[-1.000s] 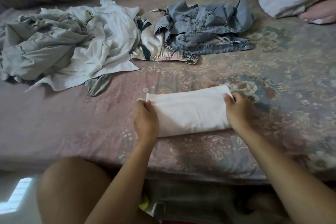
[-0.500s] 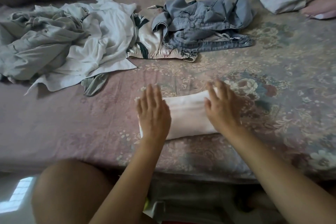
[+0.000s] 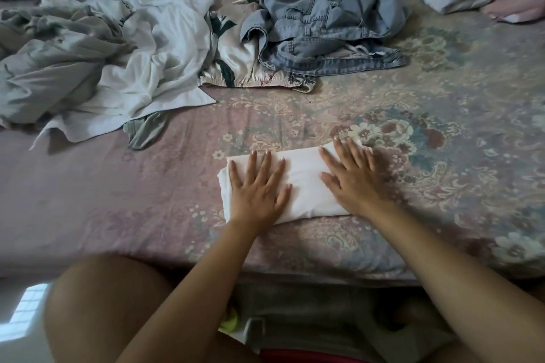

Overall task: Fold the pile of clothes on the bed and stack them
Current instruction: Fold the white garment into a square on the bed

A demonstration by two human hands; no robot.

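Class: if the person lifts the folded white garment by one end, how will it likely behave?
The folded white garment is probably floppy: thin cloth, flattened under the left hand and right hand. Lifted by one end, its layers would likely sag open. It looks light.

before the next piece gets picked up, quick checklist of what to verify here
1. White folded garment lies flat in a neat rectangle: ok.
2. Left hand and right hand press flat on it, fingers straight, gripping nothing: ok.
3. Bare bed sheet beside the fold for stacking: ok.
4. Unfolded items left: denim garment, floral shorts, white shirt, grey garment: not ok, pending.
5. Inner layers of the fold are even: cannot tell.
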